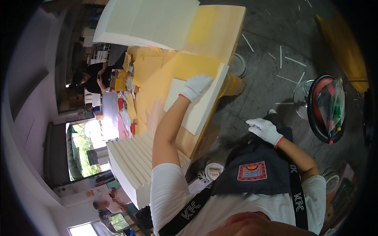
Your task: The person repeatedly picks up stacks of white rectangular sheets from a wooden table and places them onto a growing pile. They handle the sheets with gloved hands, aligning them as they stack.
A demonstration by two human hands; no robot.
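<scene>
My left hand (196, 87), in a white knit glove with a red cuff, lies flat across a thick white slab (186, 115). The slab looks like a stack of paper or board, and it rests at the near edge of a wooden table (220, 33). My right hand (266, 131), gloved the same way, hangs over the dark apron (252, 157) at my waist. Its fingers are loosely bent and apart, with nothing visible in them.
A tall pale stack (145, 23) stands at the far end, and layered white stacks (136, 165) at the left. A red-seated stool (321, 86) carries a plastic bag with a green bottle (337, 114). White strips (295, 61) litter the floor. Two people (94, 80) are farther off.
</scene>
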